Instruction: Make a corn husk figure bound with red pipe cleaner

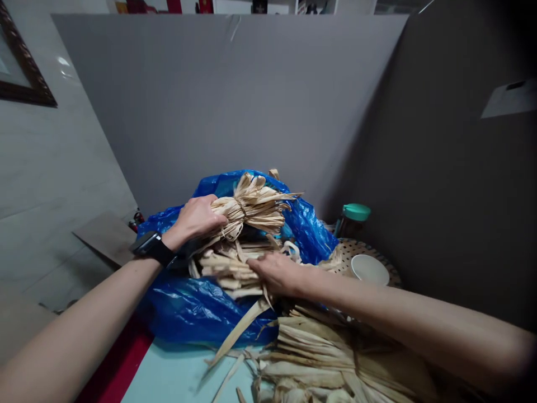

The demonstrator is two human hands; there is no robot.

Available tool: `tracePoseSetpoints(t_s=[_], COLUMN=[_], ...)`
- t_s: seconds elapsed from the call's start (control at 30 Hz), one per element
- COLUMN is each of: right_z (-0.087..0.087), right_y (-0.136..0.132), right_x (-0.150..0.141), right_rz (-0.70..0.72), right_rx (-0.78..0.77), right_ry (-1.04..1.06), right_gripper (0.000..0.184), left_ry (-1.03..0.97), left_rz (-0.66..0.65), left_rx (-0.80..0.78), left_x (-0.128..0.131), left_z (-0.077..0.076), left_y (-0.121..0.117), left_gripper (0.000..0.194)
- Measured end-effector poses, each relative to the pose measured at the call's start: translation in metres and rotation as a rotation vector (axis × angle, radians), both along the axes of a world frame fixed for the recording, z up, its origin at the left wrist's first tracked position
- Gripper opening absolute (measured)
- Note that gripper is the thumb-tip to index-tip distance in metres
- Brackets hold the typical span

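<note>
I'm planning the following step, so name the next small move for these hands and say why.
Probably lift the tied bundle of dried leaves clear of the blue plastic bag: the left hand already grips it above the bag's mouth, while the right hand presses down the loose leaves beneath.

The plastic bag (197, 308) was a bright, glossy blue. The tied bundle of dried leaves (251, 207) was pale straw with tan streaks, and the loose leaves (327, 358) lying in front showed the same beige. The watch (151, 247) was black. The jar lid (356, 212) was teal green, the small bowl (369, 269) white, the tabletop (176, 375) pale aqua with a red strip (117, 364) along its edge.
</note>
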State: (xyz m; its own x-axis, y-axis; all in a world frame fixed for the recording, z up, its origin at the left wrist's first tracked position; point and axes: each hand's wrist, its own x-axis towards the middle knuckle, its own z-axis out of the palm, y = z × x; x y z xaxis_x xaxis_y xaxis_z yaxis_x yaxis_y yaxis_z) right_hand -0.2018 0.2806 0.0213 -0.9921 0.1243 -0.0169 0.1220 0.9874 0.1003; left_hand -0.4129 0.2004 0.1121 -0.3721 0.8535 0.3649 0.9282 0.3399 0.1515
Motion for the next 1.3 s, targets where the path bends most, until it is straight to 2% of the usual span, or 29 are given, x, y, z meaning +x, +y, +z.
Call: tracePoseSetpoints(t_s=[0.1, 0.2, 0.4, 0.57, 0.67, 0.77, 0.83, 0.9, 1.03, 1.17, 1.2, 1.3], right_z=[-0.002, -0.005, -0.012, -0.005, 0.008, 0.021, 0.025, 0.026, 0.027, 0.037, 0.039, 0.041], right_y=[-0.020, -0.030, -0.029, -0.034, -0.027, -0.007, 0.008, 0.022, 0.042, 0.052, 0.051, 0.045], right_x=[0.020, 0.026, 0.021, 0.022, 0.018, 0.013, 0.010, 0.009, 0.012, 0.020, 0.023, 0.036], right_rz=[0.119, 0.164, 0.215, 0.258, 0.144, -0.139, -0.303, -0.394, -0.433, -0.389, -0.367, -0.326], right_rx=[-0.074, -0.084, 0.013, 0.083, -0.003, -0.025, -0.039, -0.085, -0.147, -0.260, -0.231, 0.004], right_ry=[-0.101, -0.146, -0.078, 0.004, 0.055, 0.065, 0.035, 0.016, 0.043, 0.170, 0.199, 0.207], right_gripper=[0.032, 0.029, 0.030, 0.027, 0.033, 0.054, 0.044, 0.033, 0.024, 0.024, 0.021, 0.017], left_ry=[0.016, 0.029, 0.054, 0.051, 0.039, 0.040, 0.043, 0.041, 0.027, 0.007, 0.009, 0.029], left_rz=[0.015, 0.014, -0.017, 0.001, 0.003, -0.019, -0.036, -0.042, -0.041, -0.018, -0.011, -0.007], left_rx=[0.005, 0.016, 0.065, 0.073, 0.060, 0.064, 0.073, 0.076, 0.067, 0.053, 0.049, 0.032], left_x=[0.002, 0.001, 0.000, 0.005, 0.007, 0.008, 0.009, 0.009, 0.007, 0.003, 0.002, -0.001], left_z=[-0.002, -0.004, -0.006, -0.006, -0.006, -0.003, 0.001, 0.005, 0.008, 0.005, 0.004, 0.002], left_y=[-0.001, -0.002, -0.005, -0.006, -0.007, -0.010, -0.012, -0.015, -0.016, -0.016, -0.015, -0.015], left_gripper=[0.038, 0.037, 0.037, 0.038, 0.039, 0.041, 0.041, 0.041, 0.041, 0.043, 0.043, 0.043])
